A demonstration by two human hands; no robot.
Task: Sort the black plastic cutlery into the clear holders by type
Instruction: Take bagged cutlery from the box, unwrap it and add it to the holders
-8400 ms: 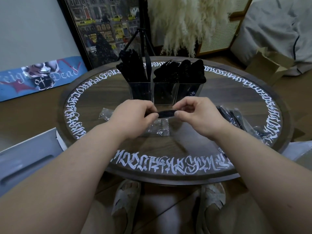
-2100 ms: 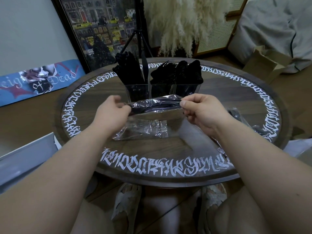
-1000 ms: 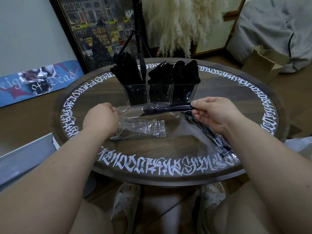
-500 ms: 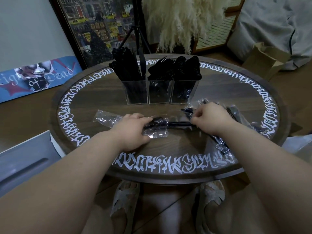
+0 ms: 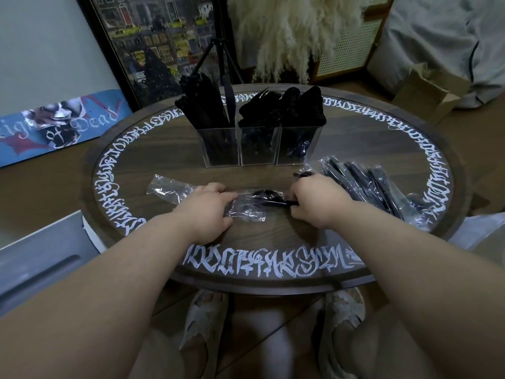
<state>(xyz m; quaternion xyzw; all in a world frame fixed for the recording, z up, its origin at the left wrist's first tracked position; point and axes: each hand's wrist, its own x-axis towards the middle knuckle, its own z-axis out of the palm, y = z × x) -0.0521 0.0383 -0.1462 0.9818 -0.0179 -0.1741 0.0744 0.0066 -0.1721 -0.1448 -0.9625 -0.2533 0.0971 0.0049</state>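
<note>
Both hands are low over the round wooden bench [image 5: 273, 236]. The left hand [image 5: 210, 212] lies palm-down on a clear wrapper [image 5: 246, 212], its fingers loosely bent over the plastic and pressing it to the wood. The right hand [image 5: 317, 203] has its fingers curled round the handle of a black spoon [image 5: 266, 196]; the spoon's bowl points left, lying between the two hands at the wrapper's open edge. A second, empty wrapper [image 5: 169, 188] lies flat just left of the left hand.

Behind the hands stand three clear holders side by side, touching. The left holder [image 5: 220, 146] carries knives, the middle holder [image 5: 258, 144] forks, the right holder [image 5: 297, 144] spoons, all black and standing upright above the rims. To the right of the right hand lies a pile of wrapped cutlery [image 5: 366, 187], several packets overlapping, reaching toward the bench's right edge.

A ring of white ornamental lettering [image 5: 262, 262] runs round the bench top; its script cannot be read as words. On the floor at left a blue board [image 5: 62, 124] leans against the wall, with the words "of Dead" legible and a partly cut-off word before them. A framed street picture [image 5: 153, 45] stands behind the bench, pale plumes [image 5: 287, 31] beside it, and a cardboard box [image 5: 429, 88] sits at the far right.
</note>
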